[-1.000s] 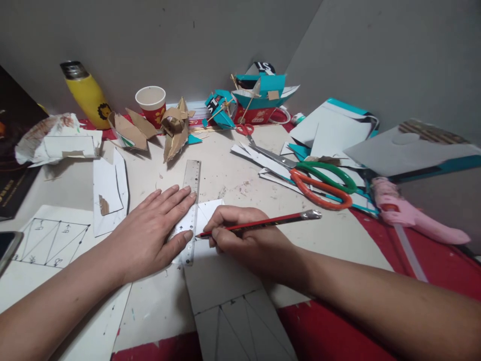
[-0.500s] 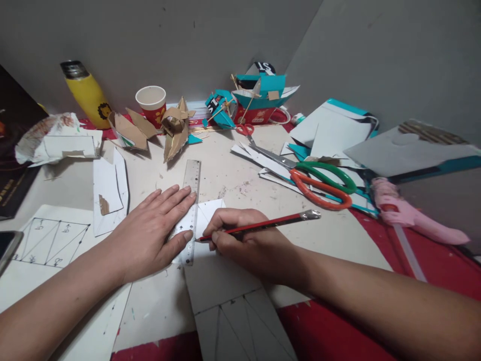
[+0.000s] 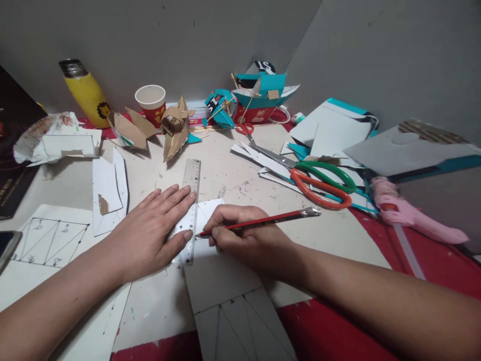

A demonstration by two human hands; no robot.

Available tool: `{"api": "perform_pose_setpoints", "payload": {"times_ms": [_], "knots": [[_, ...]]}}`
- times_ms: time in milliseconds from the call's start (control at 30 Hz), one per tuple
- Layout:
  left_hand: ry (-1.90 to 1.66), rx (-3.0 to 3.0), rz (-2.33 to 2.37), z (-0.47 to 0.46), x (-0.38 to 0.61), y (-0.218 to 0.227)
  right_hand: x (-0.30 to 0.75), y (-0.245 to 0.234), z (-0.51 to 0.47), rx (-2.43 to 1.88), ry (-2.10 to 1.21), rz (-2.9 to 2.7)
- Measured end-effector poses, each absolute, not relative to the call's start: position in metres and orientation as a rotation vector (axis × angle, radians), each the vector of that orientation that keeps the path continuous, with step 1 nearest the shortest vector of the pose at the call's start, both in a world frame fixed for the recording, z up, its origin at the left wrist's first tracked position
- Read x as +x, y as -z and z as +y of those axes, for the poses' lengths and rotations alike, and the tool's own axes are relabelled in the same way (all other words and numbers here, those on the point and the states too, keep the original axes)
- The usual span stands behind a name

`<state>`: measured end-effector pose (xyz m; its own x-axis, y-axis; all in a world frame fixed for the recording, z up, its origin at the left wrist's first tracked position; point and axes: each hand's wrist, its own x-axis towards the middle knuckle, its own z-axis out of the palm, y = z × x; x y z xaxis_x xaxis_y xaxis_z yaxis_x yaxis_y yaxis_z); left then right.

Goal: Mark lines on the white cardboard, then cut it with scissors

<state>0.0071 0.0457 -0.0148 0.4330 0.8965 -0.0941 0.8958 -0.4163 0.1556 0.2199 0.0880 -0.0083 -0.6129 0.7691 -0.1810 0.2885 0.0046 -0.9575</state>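
My left hand [image 3: 161, 228] lies flat with fingers stretched out, pressing a clear ruler [image 3: 192, 175] onto a strip of white card [image 3: 221, 281]. In my right hand [image 3: 244, 233] is a red and black pencil [image 3: 270, 219], pinched between thumb and fingers. Its tip touches the card close to the ruler's right edge. Pencil lines forming triangles run across the near part of the card. Part of the ruler and card is hidden under my left hand.
Big scissors [image 3: 321, 185] with green and orange handles lie on card scraps to the right, beside a pink glue gun [image 3: 409, 208]. Behind stand a yellow bottle [image 3: 86, 95], a paper cup [image 3: 151, 103] and cardboard boats [image 3: 259, 98]. At left lies a drawn pattern sheet [image 3: 48, 240].
The pencil tip has shifted slightly up along the ruler's edge, and my right hand has moved a little with it. My left hand and the ruler stay in place.
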Motion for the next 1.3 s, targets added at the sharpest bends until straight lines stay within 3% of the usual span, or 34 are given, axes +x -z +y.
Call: {"api": "perform_pose_setpoints", "payload": {"times_ms": [333, 700, 1067, 1300], "knots": [[-0.054, 2.540, 1.710, 0.035, 0.005, 0.013, 0.219, 0.015, 0.097, -1.085, -1.806, -1.370], [0.001, 2.617, 1.893, 0.030, 0.009, 0.006, 0.222, 0.017, 0.099, -0.956, -1.570, -1.478], [-0.060, 2.586, 1.852, 0.031, 0.000, 0.005, 0.223, 0.020, 0.099, -0.992, -1.611, -1.587], [-0.437, 2.780, 1.638, 0.019, 0.014, -0.002, 0.221, 0.023, 0.100, -1.016, -1.654, -1.562]]}}
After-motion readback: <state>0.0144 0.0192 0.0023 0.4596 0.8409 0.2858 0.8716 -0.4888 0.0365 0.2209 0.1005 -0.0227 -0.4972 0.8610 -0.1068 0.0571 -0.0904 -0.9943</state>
